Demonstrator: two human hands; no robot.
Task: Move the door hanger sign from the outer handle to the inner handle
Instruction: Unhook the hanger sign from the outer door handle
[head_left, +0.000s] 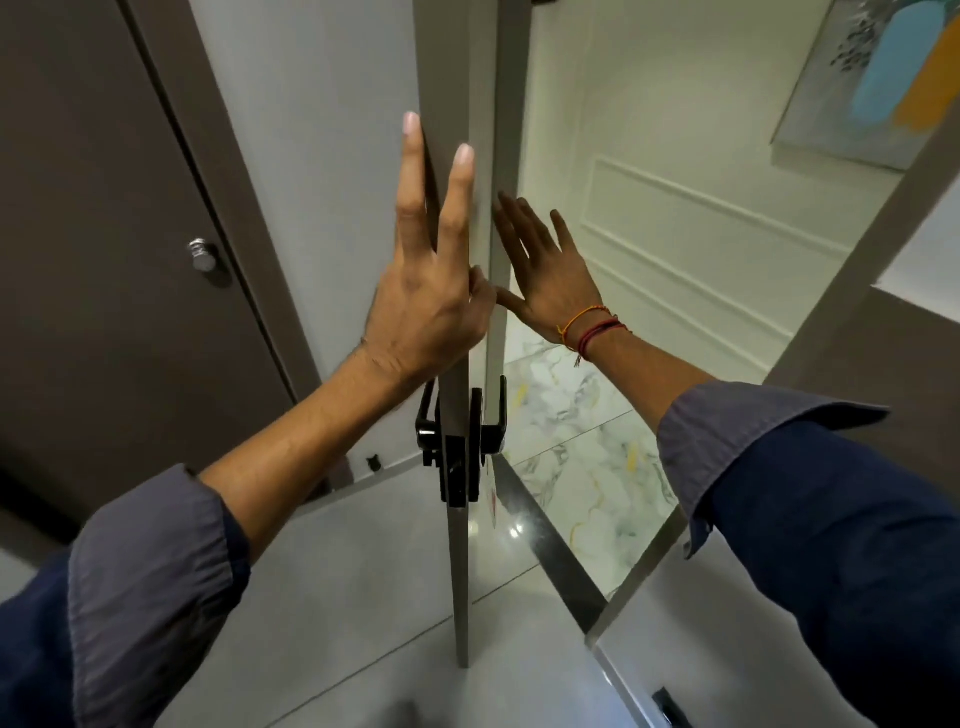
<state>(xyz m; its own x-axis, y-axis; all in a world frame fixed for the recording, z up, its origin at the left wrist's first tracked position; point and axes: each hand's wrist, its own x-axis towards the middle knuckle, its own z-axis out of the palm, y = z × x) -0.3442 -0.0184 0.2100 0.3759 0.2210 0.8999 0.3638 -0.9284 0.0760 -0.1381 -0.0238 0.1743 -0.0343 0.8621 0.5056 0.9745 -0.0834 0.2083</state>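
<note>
The grey door (460, 545) stands open and I see it edge-on in the middle of the view. Black lever handles stick out on both sides: one on the left (426, 415), one on the right (496, 415). A thin pale sliver with a red mark (492, 501) hangs just below the right handle; I cannot tell whether it is the hanger sign. My left hand (426, 291) lies on the door's left face above the handle, fingers spread, thumb at the edge. My right hand (545, 275) presses flat on the right face, fingers apart.
A dark brown door with a round knob (202, 254) is on the left. Marble floor tiles (571, 415) and a white panelled wall (701, 234) lie beyond the door on the right. The door frame (857, 260) runs diagonally at right. A painting (893, 78) hangs top right.
</note>
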